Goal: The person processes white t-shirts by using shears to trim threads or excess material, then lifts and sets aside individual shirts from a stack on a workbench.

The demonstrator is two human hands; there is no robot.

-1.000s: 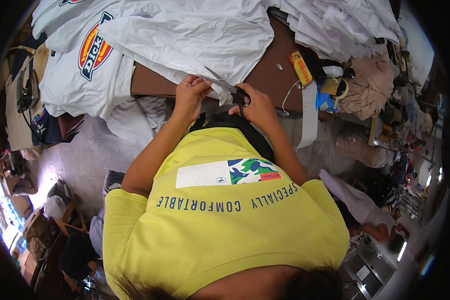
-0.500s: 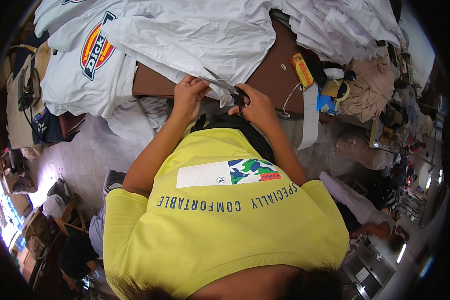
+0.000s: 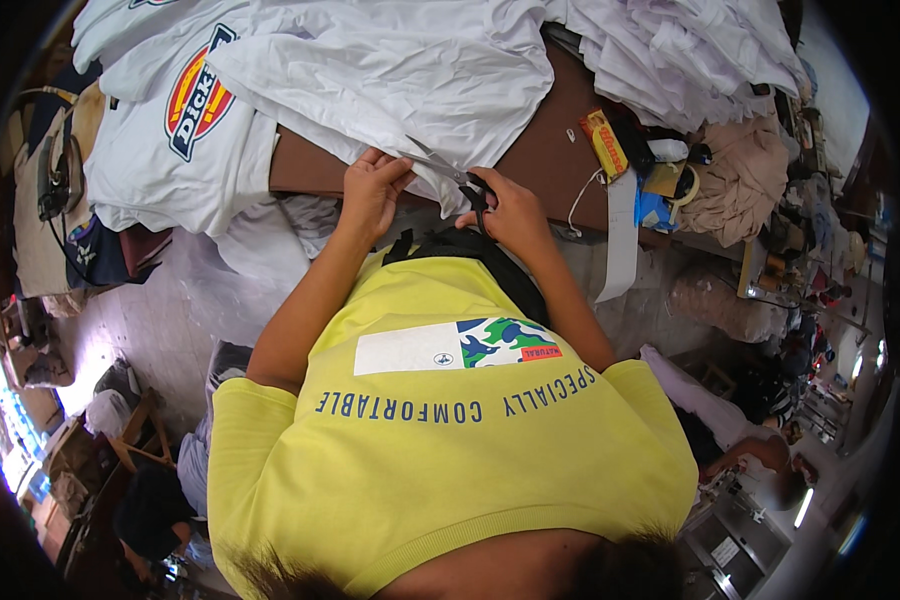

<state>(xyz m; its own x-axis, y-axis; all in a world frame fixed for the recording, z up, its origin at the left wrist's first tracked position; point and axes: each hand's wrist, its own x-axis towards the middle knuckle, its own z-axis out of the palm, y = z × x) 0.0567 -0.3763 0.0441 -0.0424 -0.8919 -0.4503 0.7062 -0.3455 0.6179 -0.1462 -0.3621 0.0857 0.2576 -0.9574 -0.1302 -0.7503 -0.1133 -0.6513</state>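
Observation:
My right hand has its fingers through the black handles of a pair of scissors. Their metal blades point up and left over a white T-shirt, which hangs over the near edge of the table. My left hand pinches the near edge of that T-shirt, just left of the blades. To the left lies another white T-shirt with a red, yellow and dark blue printed emblem. Whether the blades touch thread or cloth is too fine to tell.
On the brown table at right are a yellow-orange box, a roll of tape and beige cloth. A white garment pile sits behind. An iron stands far left. Other people are lower right and lower left.
Both hands stay at the cloth edge, with only a slight shift of the fingers and scissors. The T-shirts look almost unchanged.

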